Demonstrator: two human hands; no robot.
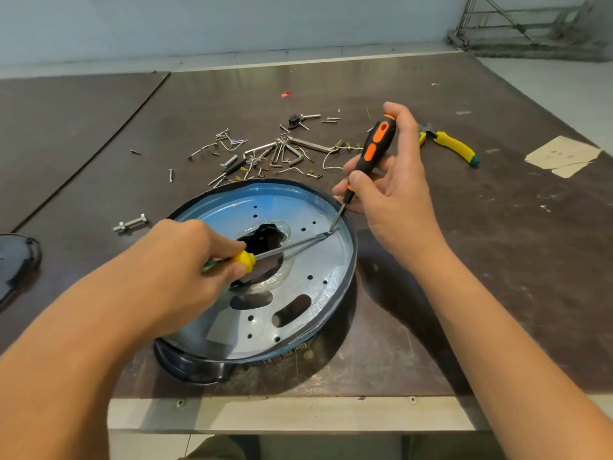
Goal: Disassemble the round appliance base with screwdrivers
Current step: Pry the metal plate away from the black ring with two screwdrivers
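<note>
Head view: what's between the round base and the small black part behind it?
Head view shows a pile of loose screws, hex keys and terminal wires between the round base and the black part.

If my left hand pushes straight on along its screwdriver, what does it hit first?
Probably the tip of the orange screwdriver in the right hand, then the base's rim; depth is uncertain.

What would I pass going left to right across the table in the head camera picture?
A black plastic piece → silver bolt → left hand gripping the yellow screwdriver → right hand gripping the orange screwdriver → yellow pliers → tan paper scrap. The round base overlaps both hands, so I skipped it.
</note>
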